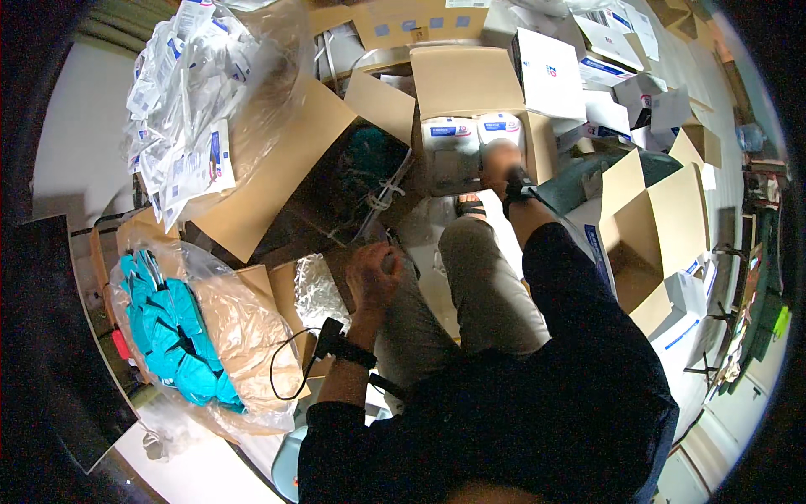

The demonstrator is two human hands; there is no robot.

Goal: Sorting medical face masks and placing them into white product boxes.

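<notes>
My right hand (pixel 502 160), smeared by motion, is over the open carton (pixel 463 76) ahead of me. White packages (pixel 501 126) with blue labels stand side by side inside it. The hand touches or hovers just above the right-hand row; which, I cannot make out, and its fingers are blurred. My left hand (pixel 374 273) lies by my left knee with its fingers curled in. Whatever it might hold is hidden. Just beyond it stands a dark-looking open box (pixel 348 181) with teal material and pale straps inside.
Far left, a clear bag bulges with white packets (pixel 180 109). Near left, another plastic-lined box holds teal bundles (pixel 172 328). White shredded filler (pixel 319 294) sits beside my left hand. An open brown carton (pixel 659 227) and several white boxes (pixel 550 76) crowd the right side.
</notes>
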